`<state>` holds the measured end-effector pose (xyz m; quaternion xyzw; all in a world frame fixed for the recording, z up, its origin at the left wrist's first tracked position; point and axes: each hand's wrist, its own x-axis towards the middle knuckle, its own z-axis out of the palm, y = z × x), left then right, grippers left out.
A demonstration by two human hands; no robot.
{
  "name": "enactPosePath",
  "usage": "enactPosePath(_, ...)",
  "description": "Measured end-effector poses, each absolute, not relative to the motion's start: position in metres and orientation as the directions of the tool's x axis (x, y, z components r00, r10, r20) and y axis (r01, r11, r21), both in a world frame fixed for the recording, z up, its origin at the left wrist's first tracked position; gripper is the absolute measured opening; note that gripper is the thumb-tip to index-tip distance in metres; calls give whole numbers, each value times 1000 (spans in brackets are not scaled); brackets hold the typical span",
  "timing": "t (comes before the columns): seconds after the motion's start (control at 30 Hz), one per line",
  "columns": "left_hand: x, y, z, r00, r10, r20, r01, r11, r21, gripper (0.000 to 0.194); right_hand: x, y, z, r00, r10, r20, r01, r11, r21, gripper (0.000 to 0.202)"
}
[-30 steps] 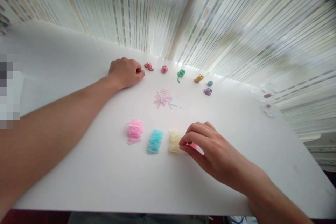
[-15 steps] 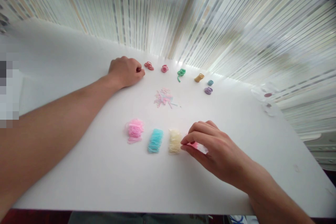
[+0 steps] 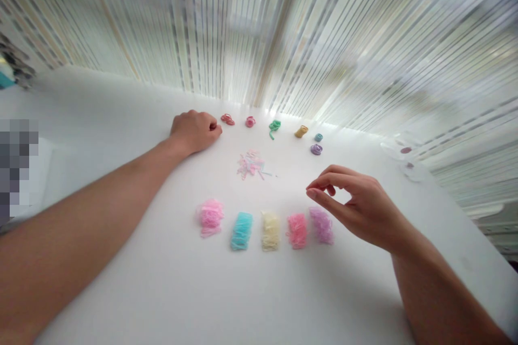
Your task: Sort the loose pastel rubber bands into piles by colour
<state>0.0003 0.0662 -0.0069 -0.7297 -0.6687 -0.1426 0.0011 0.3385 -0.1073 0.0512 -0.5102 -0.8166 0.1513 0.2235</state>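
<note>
My left hand [image 3: 195, 132] rests on the white table with its fingers curled, beside a red bundle of bands [image 3: 227, 119]. My right hand [image 3: 348, 197] is above the table, thumb and index fingertip pinched together; anything between them is too small to make out. Below its fingertips lies a purple pile [image 3: 322, 225], in a row with a coral-pink pile [image 3: 297, 230], a cream pile [image 3: 270, 231], a blue pile [image 3: 242, 231] and a light pink pile [image 3: 211, 218]. A loose mixed pastel heap [image 3: 251, 165] sits between the hands.
Along the back are a pink coil [image 3: 250, 122], a green bundle [image 3: 274, 128], a yellow roll [image 3: 301, 131], a small blue coil [image 3: 319, 137] and a purple coil [image 3: 316, 149]. Clear plastic pieces [image 3: 410, 171] lie at the right. A string curtain [image 3: 251, 27] hangs behind.
My right hand has moved up and right from the cream pile, uncovering the coral-pink and purple piles. My left hand stays beside the red bundle. The view has shifted slightly.
</note>
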Motion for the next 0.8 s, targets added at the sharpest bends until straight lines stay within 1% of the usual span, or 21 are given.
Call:
enactPosePath(0.1, -1, 67, -8, 81, 972, 220, 982, -116, 149, 36, 344, -90, 55, -368, 910, 192, 781, 414, -467, 23)
enactPosePath(0.2, -2, 67, -8, 82, 973, 217, 985, -112, 135, 38, 344, -69, 62, -380, 910, 165, 782, 411, -468, 25)
enactPosePath(0.27, -3, 67, -8, 86, 973, 212, 985, -115, 128, 39, 340, -52, 66, -386, 911, 148, 769, 406, -495, 27)
enactPosePath(0.37, -3, 67, -8, 98, 971, 216, 986, -125, 114, 40, 329, -22, 65, -382, 916, 126, 730, 382, -567, 29)
enactPosePath(0.5, -3, 65, -6, 94, 973, 209, 988, -118, 102, 40, 308, 15, 49, -375, 925, 59, 709, 328, -625, 24)
enactPosePath(0.63, -2, 63, -5, 103, 972, 210, 987, -126, 101, 40, 295, 33, 27, -455, 890, 29, 675, 366, -640, 20)
enactPosePath(0.8, -1, 64, -5, 85, 974, 210, 989, -109, 103, 37, 293, 36, 8, -505, 862, 39, 609, 387, -692, 24)
